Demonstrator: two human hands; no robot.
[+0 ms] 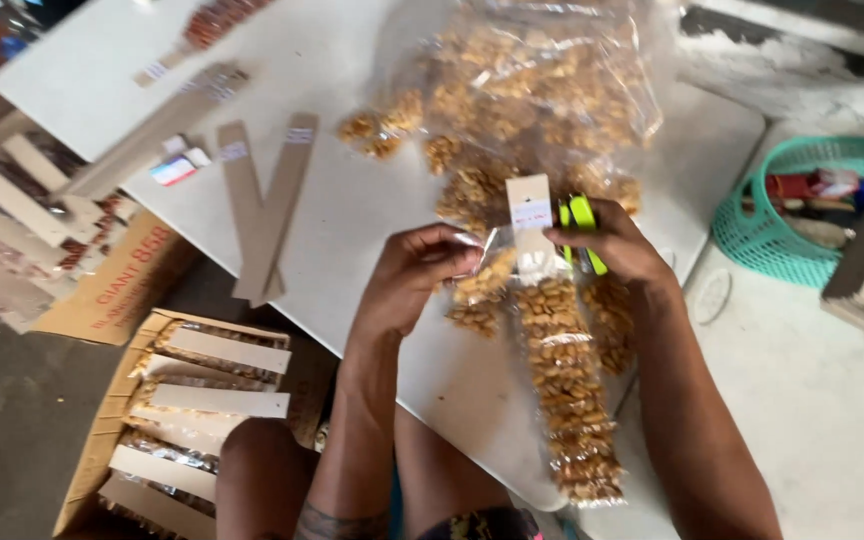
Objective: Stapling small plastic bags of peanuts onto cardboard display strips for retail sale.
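Both hands meet at the top of a long clear snack packet (pixel 564 385): the left hand (pixel 407 280) pinches its plastic edge, the right hand (pixel 617 245) grips the cardboard header (pixel 530 215) together with a green stapler (pixel 580 225), partly hidden. The packet hangs lengthwise toward the viewer over the white table (pixel 352 200), its lower end past the edge. A box (pixel 112 400) of finished packets, bottom left, is cut off.

The right hand (pixel 617 245) hides most of the green stapler (pixel 582 215). The carton (pixel 102 440) of packets is cut off at the bottom edge. The basket (pixel 752 215) contents are too blurred to tell.
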